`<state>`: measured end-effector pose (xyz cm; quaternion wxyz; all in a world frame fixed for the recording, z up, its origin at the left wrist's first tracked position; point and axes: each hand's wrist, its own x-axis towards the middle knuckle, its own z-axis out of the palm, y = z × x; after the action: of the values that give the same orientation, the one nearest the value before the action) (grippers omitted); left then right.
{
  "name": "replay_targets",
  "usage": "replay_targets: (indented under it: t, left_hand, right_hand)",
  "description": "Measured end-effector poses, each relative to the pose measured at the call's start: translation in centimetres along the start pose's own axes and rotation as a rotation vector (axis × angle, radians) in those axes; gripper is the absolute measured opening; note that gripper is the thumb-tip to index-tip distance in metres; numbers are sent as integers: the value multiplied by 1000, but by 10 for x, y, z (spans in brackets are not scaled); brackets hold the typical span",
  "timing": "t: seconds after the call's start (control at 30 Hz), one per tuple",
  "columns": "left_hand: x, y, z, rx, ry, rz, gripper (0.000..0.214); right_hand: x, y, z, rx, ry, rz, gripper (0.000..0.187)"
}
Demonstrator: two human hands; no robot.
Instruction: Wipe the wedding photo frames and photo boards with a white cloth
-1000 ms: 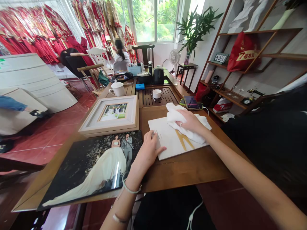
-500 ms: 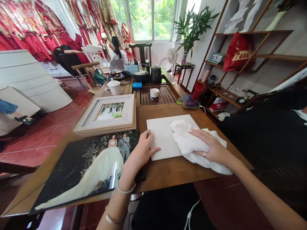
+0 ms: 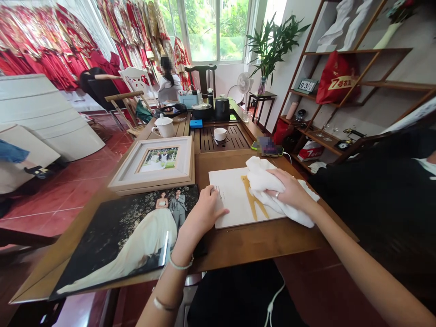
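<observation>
A flat white board (image 3: 233,211) lies on the wooden table in front of me, with small print near its left edge. A tan-gold pointed shape (image 3: 252,202) shows on it, partly covered by the cloth. My left hand (image 3: 205,210) grips the board's left edge, fingers curled and thumb lying along the surface. Bunched under my right hand (image 3: 292,190) is a white cloth (image 3: 262,175), pressed on the board's right part and hanging past its right edge. My right fingers are closed over the cloth.
Left of the board lie a large glossy wedding photo panel (image 3: 136,236) and a framed photo (image 3: 114,179). Beyond stand a lidded white mug (image 3: 164,127), a small white cup (image 3: 220,133) on a slatted tea tray (image 3: 235,143), and a phone (image 3: 267,146) with a cable.
My right hand has pushed the cloth away from me and slightly left, uncovering the tan-gold shape on the board. My left hand stays at the board's edge.
</observation>
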<state>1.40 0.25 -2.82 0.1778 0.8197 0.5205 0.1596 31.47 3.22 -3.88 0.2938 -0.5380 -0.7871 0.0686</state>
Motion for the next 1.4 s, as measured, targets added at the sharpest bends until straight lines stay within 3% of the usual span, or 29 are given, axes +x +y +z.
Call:
replay_targets:
  t: [0.13, 0.3, 0.57, 0.73, 0.9, 1.03, 1.13, 1.23, 1.4]
  left_hand:
    - [2, 11, 8, 200, 102, -60, 19]
    - [1, 11, 15, 304, 172, -13, 16]
    - [1, 9, 14, 287, 149, -17, 22]
    - [1, 16, 8, 320, 108, -18, 22]
    - [0, 16, 12, 381, 110, -26, 24]
    - [0, 8, 23, 361, 178, -2, 35]
    - [1, 3, 29, 340, 184, 5, 40]
    - [0, 2, 30, 314, 168, -9, 42]
    - [0, 3, 28, 279, 177, 16, 45]
  right_hand:
    - [-22, -10, -1, -22, -14, -52, 45]
    - [-32, -11, -4, -11, -29, -69, 45]
    - [17, 8, 7, -64, 11, 29, 52]
    - [39, -5, 17, -56, -15, -8, 50]
    - [4, -39, 15, 12, -50, -164, 50]
    - [-44, -59, 8, -32, -44, -157, 55]
    - [-63, -61, 5, -75, -23, -122, 58]
    - [-61, -51, 3, -85, -8, -85, 58]
    - [-29, -25, 2, -67, -4, -15, 52]
